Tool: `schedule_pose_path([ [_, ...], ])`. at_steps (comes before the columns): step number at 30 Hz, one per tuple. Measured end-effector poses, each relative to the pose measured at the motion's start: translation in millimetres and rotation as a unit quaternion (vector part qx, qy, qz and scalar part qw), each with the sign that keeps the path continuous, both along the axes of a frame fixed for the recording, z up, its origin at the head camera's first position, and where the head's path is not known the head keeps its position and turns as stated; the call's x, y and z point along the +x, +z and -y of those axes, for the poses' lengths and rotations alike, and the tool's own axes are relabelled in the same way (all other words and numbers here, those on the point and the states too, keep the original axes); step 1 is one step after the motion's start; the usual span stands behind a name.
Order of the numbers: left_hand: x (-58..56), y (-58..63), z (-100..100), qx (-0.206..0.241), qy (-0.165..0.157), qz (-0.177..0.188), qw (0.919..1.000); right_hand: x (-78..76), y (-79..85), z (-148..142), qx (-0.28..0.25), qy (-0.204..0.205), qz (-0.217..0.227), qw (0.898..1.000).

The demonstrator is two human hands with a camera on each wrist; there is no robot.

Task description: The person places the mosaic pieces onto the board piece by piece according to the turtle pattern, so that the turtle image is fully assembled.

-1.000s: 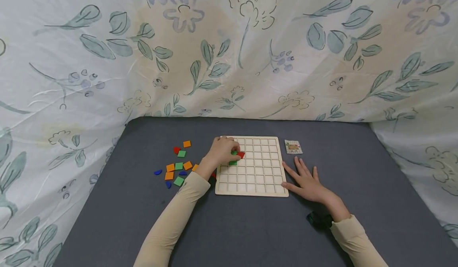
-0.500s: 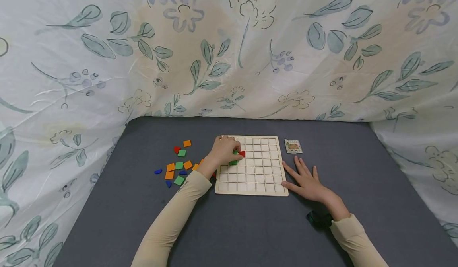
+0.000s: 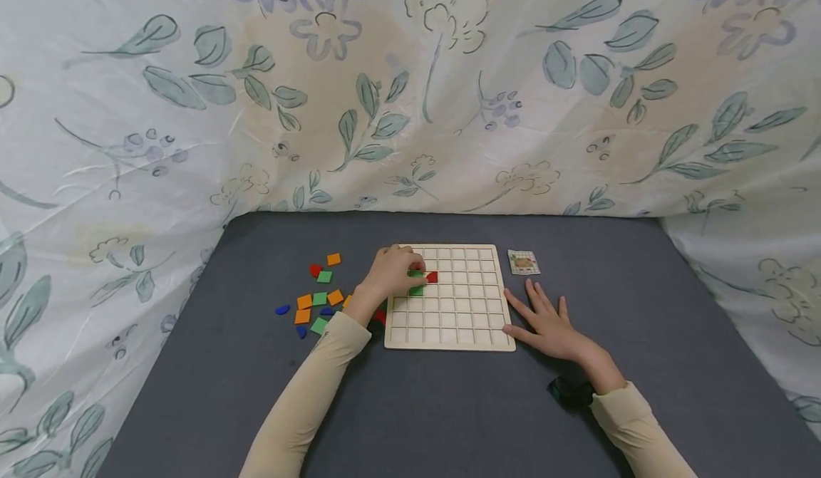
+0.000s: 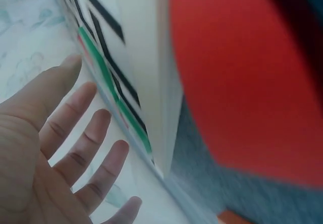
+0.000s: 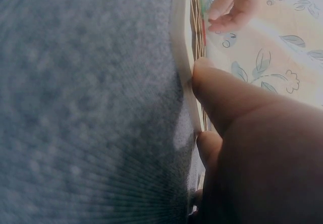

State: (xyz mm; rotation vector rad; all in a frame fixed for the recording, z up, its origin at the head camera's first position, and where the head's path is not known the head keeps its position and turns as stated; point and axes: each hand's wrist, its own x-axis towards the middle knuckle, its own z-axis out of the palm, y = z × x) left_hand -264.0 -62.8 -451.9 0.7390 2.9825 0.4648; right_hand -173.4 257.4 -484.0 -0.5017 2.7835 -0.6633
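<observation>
A pale wooden grid board [image 3: 458, 321] lies on the dark table. Over its upper left part is my left hand [image 3: 389, 276], fingers apart in the left wrist view with nothing gripped between them. Right by the fingertips, a red piece [image 3: 432, 277] lies on the board's grid, with two green squares [image 3: 416, 291] at its left, partly behind the fingers. My right hand [image 3: 553, 327] is spread flat; its thumb and index fingertip touch the board's right edge, as the right wrist view also shows on the board rim [image 5: 182, 52].
Left of the board lie several loose orange [image 3: 303, 316], green [image 3: 320, 298] and blue [image 3: 283, 310] pieces. A red piece [image 4: 247, 82] lies close by the board's left edge. A small picture card [image 3: 524, 262] is at the upper right, and a dark object [image 3: 567, 392] is by the right wrist.
The red piece on the board has turned from slanted to in line with the grid. My left hand has drawn back slightly leftward, showing more green. The right hand stays put.
</observation>
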Motion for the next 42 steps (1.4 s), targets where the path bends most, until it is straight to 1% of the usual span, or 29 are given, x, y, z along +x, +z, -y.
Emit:
schedule_pose_path([
  [7,4.1,2.0,25,0.03,0.022,-0.006,0.9993,-0.8,-2.3,0,0.007,0.0,-0.004,1.0],
  [11,6.9,4.1,41,0.047,0.042,-0.005,0.998,0.6,-1.7,0,0.008,-0.003,-0.006,1.0],
  [18,12.5,10.0,70,0.058,0.063,0.002,0.9963,2.3,-0.5,0,-0.006,-0.001,-0.018,1.0],
  [21,14.9,11.1,83,0.063,0.074,0.009,0.9953,2.0,-1.9,0,-0.006,0.0,-0.015,1.0],
  [26,18.2,9.7,106,0.064,0.093,0.01,0.9936,1.2,-4.6,-2,-0.005,0.003,-0.009,1.0],
  [33,21.9,7.1,133,0.048,0.113,0.031,0.9919,1.6,-4.5,-2,-0.009,0.002,-0.007,1.0],
  [38,23.8,7.0,147,0.045,0.126,0.036,0.9904,2.4,-2.7,-1,-0.008,0.002,-0.01,1.0],
  [42,25.0,7.6,155,0.03,0.132,0.035,0.9902,1.6,-2.9,-1,-0.008,0.002,-0.008,1.0],
])
